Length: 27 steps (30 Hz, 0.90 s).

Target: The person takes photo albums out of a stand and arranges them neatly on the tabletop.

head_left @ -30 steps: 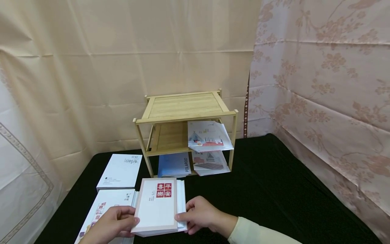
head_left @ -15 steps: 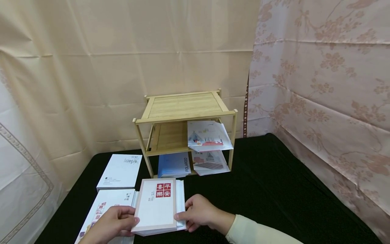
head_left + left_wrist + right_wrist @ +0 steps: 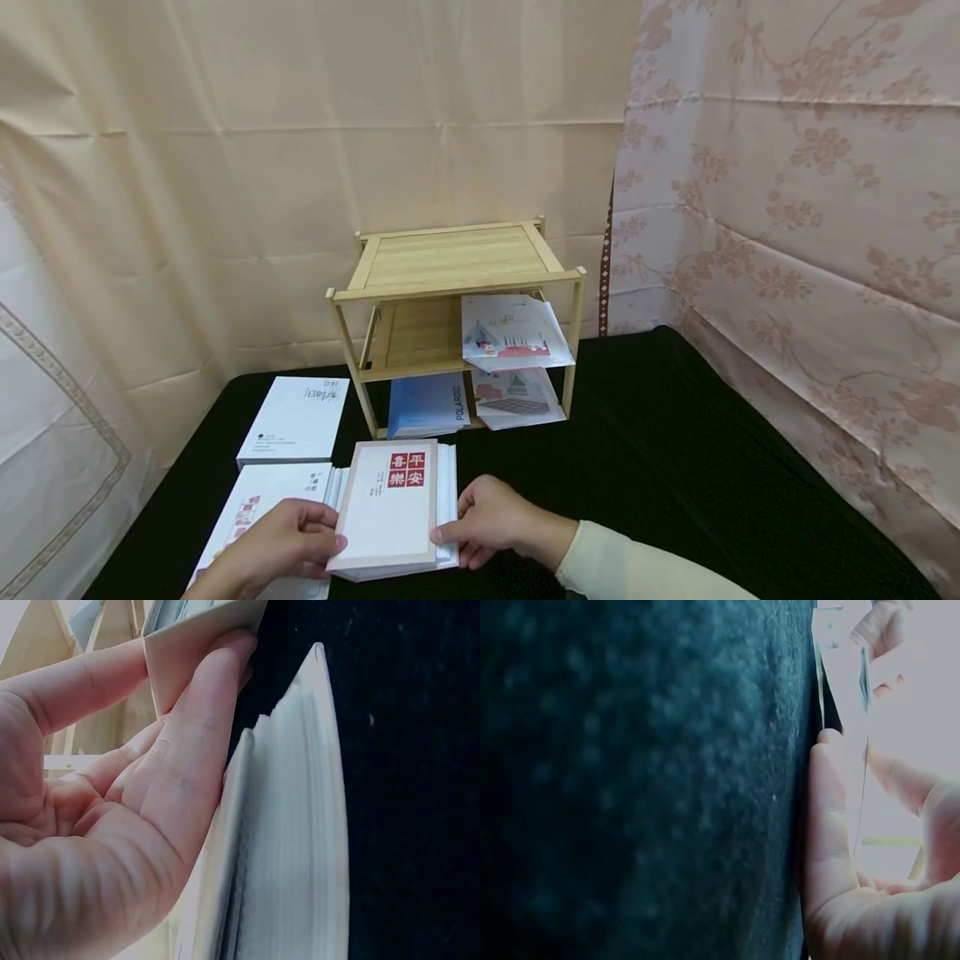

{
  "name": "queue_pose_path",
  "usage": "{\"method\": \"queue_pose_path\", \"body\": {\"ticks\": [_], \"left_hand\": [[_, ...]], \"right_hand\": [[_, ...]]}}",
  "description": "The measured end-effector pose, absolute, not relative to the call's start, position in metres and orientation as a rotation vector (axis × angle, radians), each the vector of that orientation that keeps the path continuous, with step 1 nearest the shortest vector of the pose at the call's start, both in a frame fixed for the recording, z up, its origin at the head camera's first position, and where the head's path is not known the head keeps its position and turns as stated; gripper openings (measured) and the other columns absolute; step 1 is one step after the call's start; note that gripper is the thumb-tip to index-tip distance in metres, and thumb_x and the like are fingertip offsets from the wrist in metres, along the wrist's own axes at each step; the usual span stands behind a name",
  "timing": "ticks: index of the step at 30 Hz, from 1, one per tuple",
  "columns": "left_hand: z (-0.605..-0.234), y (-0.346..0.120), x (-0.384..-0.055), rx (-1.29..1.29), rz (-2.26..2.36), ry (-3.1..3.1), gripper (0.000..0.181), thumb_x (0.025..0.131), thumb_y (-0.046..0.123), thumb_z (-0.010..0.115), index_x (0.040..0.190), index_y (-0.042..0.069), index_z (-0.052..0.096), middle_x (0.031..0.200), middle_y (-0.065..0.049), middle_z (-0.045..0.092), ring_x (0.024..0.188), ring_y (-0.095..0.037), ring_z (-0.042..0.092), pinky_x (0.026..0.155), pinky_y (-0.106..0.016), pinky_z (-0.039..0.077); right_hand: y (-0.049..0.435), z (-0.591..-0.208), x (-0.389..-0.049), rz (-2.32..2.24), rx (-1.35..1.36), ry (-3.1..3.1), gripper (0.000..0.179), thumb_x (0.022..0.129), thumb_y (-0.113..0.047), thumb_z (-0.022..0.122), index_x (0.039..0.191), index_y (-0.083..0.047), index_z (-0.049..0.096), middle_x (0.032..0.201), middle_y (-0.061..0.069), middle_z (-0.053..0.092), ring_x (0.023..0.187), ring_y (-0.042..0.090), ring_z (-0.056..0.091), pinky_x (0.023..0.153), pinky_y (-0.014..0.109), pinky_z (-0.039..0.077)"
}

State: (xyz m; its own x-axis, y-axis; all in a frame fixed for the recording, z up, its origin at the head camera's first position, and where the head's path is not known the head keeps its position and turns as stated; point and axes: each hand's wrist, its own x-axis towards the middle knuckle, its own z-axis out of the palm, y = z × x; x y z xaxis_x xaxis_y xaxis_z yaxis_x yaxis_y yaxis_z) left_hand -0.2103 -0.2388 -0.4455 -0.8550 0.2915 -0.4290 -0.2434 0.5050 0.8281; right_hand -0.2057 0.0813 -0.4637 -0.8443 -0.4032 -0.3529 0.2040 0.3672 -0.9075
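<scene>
A white photo album [image 3: 390, 525] with a red square of characters lies between both hands, at the bottom middle of the head view. My left hand [image 3: 281, 537] pinches its left edge, thumb on the cover and fingers below, as the left wrist view shows at the album's corner [image 3: 180, 656]. On the right edge, my right hand [image 3: 498, 521] grips with the thumb on top and fingers underneath. Under the left hand lies another white album [image 3: 258, 492] with small red pictures, its page edges [image 3: 292, 817] showing close to that hand. Behind it lies a third white album [image 3: 296, 417].
A wooden rack [image 3: 457, 258] stands at the back of the black-covered table [image 3: 675, 467]. Its middle shelf holds an illustrated white album [image 3: 513, 329] on the right. Below are a blue album [image 3: 427, 404] and another pale one [image 3: 517, 396]. Curtains [image 3: 225, 167] enclose the table.
The held album has shifted very slightly to the right between the hands, and the left hand has moved a little with it. Both hands keep their hold; the rack and other albums stay in place.
</scene>
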Motion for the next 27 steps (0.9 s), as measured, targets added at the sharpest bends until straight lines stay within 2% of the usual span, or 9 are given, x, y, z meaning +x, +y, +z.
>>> {"method": "queue_pose_path", "body": {"ticks": [17, 27], "left_hand": [[-0.443, -0.2378, -0.213, 0.095, 1.261, 2.24, 0.034, 0.09, 0.02, 0.081, 0.11, -0.005, 0.069, 0.089, -0.007, 0.075, 0.076, -0.018, 0.072, 0.074, -0.038, 0.066], [-0.4406, -0.2387, -0.2157, 0.095, 1.217, 2.246, 0.033, 0.089, 0.021, 0.082, 0.108, -0.003, 0.072, 0.089, -0.008, 0.077, 0.075, -0.019, 0.073, 0.074, -0.036, 0.066]], "right_hand": [[0.0818, -0.4594, -0.2125, -1.296, -0.261, 2.313, 0.031, 0.083, -0.031, 0.087, 0.074, -0.008, 0.069, 0.065, 0.011, 0.072, 0.052, 0.02, 0.07, 0.047, 0.031, 0.06], [0.082, -0.4569, -0.2118, -1.244, -0.277, 2.376, 0.034, 0.081, -0.035, 0.088, 0.072, -0.009, 0.069, 0.065, 0.01, 0.072, 0.054, 0.022, 0.071, 0.047, 0.031, 0.06]]}}
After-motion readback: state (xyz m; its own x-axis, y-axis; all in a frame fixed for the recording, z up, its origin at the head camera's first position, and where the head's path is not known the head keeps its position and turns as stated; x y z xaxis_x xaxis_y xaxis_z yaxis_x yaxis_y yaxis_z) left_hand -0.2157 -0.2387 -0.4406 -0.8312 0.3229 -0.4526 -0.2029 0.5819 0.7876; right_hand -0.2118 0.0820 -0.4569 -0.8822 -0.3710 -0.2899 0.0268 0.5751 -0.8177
